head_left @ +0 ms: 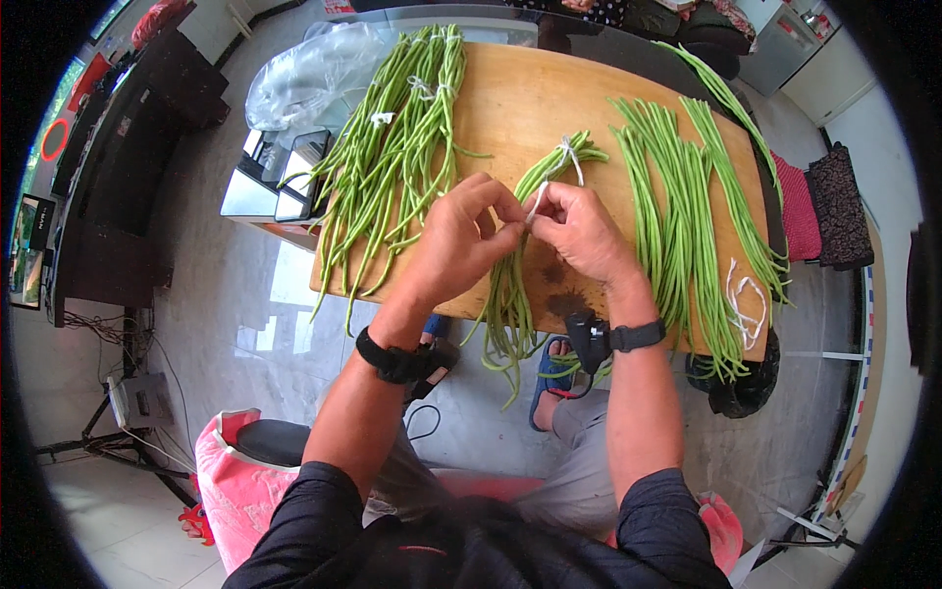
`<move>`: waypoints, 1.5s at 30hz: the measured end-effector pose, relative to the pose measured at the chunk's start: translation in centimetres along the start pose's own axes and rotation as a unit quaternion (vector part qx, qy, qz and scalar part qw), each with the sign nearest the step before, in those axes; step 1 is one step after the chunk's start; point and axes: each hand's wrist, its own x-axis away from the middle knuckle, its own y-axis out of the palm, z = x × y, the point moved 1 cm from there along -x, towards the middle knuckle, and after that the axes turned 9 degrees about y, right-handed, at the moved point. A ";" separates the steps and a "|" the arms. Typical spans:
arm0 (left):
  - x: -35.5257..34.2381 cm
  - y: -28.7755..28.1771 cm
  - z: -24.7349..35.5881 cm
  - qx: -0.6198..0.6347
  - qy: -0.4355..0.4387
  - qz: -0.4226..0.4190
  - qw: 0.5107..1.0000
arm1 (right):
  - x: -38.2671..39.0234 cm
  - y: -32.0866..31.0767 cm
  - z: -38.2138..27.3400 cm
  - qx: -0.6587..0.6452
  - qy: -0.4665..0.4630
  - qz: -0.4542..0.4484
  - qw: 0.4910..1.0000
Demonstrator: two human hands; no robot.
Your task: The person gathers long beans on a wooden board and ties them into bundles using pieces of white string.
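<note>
In the head view a bundle of long green beans [510, 290] lies across the wooden board [520, 88], tied near its top with white string [566, 155]. Both of my hands meet over its middle. My left hand [476, 226] pinches at a white string there, fingertips beside those of my right hand [579, 231], which is also closed on the string. The bundle's long ends hang over the board's near edge. Several tied bunches of beans [388, 167] lie on the left, and loose beans [662, 216] are spread on the right.
Spare white strings [744, 304] lie at the board's right. A clear plastic bag [304, 74] and a white box [250, 196] are at back left. A dark cabinet [118, 167] stands left. A pink-covered seat [226, 471] is below me, a black bag [736, 388] under the right corner.
</note>
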 end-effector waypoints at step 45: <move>1.0 0.7 -1.5 -0.045 -0.076 0.051 0.995 | 0.4 0.0 -1.3 -0.059 0.117 -0.074 0.989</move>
